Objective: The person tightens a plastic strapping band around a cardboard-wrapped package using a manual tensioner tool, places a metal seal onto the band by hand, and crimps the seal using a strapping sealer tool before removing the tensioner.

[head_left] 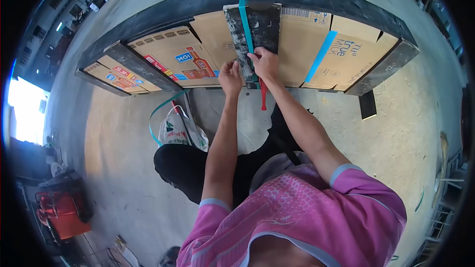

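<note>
1. Teal strap (245, 20) is running down the dark board (267, 29), frame's upper centre.
2. I'm seeing the right hand (265, 63) pinching it, probably for steadiness.
3. Left hand (229, 75) is sitting curled alongside, grip unclear.

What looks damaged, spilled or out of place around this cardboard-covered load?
Two things. The middle black board has pale scuffed patches, so it looks worn. On the right, a short black piece sticks out past the edge of the load, making that edge uneven. I see nothing spilled.
</note>
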The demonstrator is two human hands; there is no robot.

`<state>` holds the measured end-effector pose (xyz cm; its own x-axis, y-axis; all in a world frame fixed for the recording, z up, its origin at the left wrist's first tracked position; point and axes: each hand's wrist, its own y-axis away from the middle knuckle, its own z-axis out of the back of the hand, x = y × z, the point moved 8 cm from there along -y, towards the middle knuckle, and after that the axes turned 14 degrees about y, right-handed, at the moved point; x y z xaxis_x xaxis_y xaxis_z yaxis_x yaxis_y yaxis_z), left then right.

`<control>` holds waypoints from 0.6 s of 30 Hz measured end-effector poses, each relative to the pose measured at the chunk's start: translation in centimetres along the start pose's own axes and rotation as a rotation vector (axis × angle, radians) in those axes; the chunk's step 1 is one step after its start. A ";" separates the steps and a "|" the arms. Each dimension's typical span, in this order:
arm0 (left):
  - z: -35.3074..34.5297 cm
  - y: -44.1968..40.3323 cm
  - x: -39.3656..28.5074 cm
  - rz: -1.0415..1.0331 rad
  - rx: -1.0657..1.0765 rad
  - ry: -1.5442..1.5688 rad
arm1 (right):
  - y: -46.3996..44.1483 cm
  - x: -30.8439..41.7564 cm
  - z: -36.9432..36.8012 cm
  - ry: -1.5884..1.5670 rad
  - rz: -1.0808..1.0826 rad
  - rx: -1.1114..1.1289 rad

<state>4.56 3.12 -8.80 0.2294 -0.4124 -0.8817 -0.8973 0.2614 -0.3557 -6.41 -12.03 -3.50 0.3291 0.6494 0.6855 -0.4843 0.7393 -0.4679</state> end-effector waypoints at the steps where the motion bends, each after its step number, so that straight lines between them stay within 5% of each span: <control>1: -0.4 -0.1 0.3 0.035 0.021 -0.012 | -0.1 -0.3 0.1 0.004 0.008 0.012; 8: -2.7 -1.4 -0.9 -0.043 0.044 -0.319 | -0.8 -1.7 -0.2 -0.190 0.072 0.171; 10: -3.7 -1.1 -2.0 -0.225 0.114 -0.480 | -0.7 -1.8 -0.5 -0.202 0.049 0.189; 18: -3.3 -1.6 0.7 0.001 0.133 -0.287 | 0.0 -1.9 -0.5 -0.311 -0.013 0.070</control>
<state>4.88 -0.48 -7.81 0.3427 -0.1538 -0.9268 -0.8448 0.3812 -0.3756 -6.66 -13.17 -5.09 0.0773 0.5460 0.8342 -0.5400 0.7263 -0.4254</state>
